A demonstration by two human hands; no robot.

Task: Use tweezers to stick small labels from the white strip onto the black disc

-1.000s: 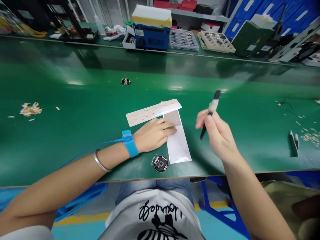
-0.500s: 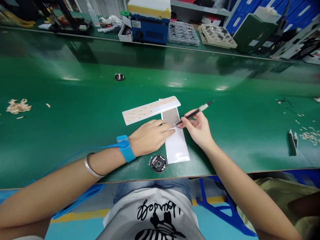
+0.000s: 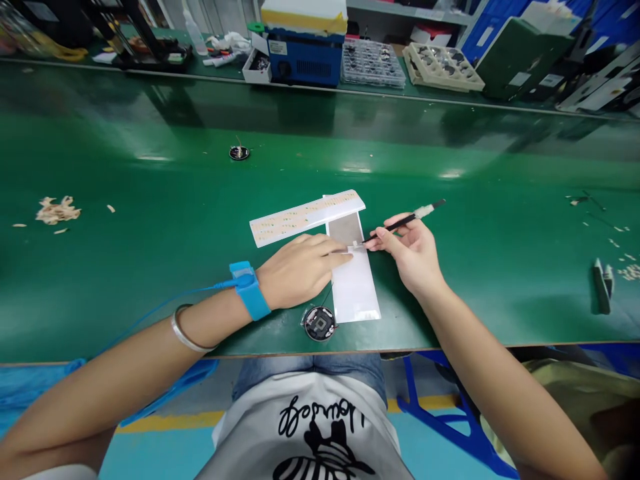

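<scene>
My left hand (image 3: 300,270), with a blue wrist strap (image 3: 247,290) on the wrist, presses flat on a white backing sheet (image 3: 356,290) near the front edge of the green bench (image 3: 150,200). My right hand (image 3: 413,250) grips black tweezers (image 3: 405,220), their tip lifting a small white strip off the sheet just beyond my left fingertips. A second white strip of labels (image 3: 305,217) lies across the sheet's far end. A round black circuit board (image 3: 320,325) rests beside the sheet, below my left hand.
Another round board (image 3: 239,153) lies farther out on the bench. Paper scraps (image 3: 56,210) sit at the left, more scraps and a dark tool (image 3: 601,285) at the right. A blue machine (image 3: 303,50) and part trays (image 3: 443,67) line the back.
My right hand came down from mid-air to the sheet with the tweezers, and the tip now holds a small white strip slightly lifted. My left hand stayed pressed on the sheet.
</scene>
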